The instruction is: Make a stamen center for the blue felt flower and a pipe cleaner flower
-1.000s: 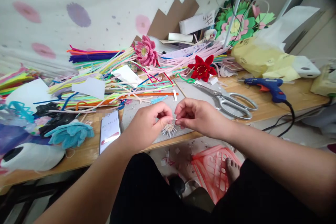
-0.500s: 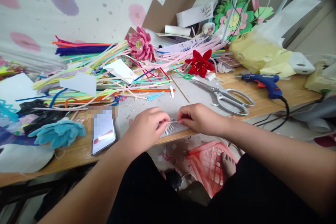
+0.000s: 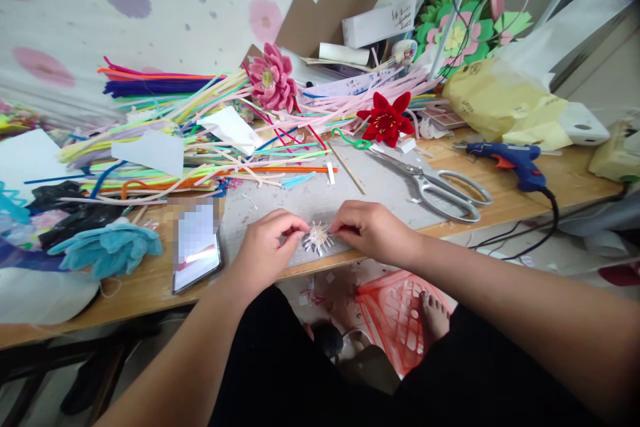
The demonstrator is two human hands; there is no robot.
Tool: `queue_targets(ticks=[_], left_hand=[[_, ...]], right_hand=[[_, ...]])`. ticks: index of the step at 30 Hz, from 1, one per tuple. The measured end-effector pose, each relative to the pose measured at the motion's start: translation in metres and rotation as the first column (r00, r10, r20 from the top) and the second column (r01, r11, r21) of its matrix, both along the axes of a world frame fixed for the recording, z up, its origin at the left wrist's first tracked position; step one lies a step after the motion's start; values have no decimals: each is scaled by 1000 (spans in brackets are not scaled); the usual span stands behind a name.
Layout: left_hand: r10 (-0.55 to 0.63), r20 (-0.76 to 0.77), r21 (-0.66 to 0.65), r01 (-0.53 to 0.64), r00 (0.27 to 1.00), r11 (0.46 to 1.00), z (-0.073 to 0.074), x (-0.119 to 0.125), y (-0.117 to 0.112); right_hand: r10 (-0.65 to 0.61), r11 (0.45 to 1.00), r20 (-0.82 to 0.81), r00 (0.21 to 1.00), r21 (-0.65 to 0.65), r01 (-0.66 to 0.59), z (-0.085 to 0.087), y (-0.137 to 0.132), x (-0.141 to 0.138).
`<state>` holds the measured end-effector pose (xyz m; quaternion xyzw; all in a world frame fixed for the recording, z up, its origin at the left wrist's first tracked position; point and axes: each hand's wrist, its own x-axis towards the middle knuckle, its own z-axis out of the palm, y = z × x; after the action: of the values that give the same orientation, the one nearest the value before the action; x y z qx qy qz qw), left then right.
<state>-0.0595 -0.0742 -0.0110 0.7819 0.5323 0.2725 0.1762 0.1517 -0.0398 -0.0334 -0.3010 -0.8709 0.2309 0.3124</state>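
Both hands meet at the near edge of the counter (image 3: 500,203). The left hand (image 3: 267,247) and right hand (image 3: 367,230) each pinch a side of a small pale spiky tuft (image 3: 319,238), held low over the grey mat (image 3: 320,203), apparently so both sets of fingertips can steady it. Scissors (image 3: 435,183) lie just right, within reach; a glue gun (image 3: 507,160) sits farther right.
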Motion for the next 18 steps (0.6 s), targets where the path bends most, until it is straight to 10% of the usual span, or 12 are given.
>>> queue_targets(ticks=[6,13,18], left_hand=[[-12,120,16,11,993,1000,4,3,-7],[89,491,-257,46,867,965,10,20,-9],[57,265,-180,-9,963,984,15,9,-9]], right_hand=[[20,997,-201,979,-68,-34,20,-6,-7],[15,995,-306,952,-86,-44,46,-7,-15],[52,996,-259,965,-61,-70,39,-4,-8]])
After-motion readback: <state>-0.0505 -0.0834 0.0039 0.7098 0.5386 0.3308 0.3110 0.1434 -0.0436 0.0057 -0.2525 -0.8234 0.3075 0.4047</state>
